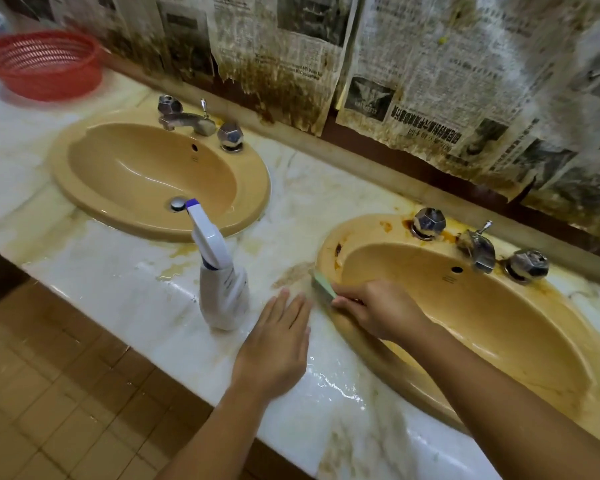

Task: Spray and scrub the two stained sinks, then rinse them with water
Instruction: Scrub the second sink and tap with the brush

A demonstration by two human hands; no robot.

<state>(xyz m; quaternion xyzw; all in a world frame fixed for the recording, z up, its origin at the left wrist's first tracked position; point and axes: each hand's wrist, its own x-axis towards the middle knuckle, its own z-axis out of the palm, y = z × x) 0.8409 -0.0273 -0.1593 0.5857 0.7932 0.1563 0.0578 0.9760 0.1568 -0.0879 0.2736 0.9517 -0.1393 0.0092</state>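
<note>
Wet counter [136,299]; right hand [378,313] presses sponge [323,289] on sink [327,258]

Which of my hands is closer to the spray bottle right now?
Left. The left hand lies flat on the counter just beside the spray bottle; the right hand grips the sponge at the right sink rim, farther away.

You stand in a run-down washroom: the left sink [118,168] and right sink [499,323], both tan, sit in a stained marble desk [326,202], chrome taps [187,118] behind each, soiled newspaper [430,81] covering the wall, brown floor tiles [66,393] below.
</note>
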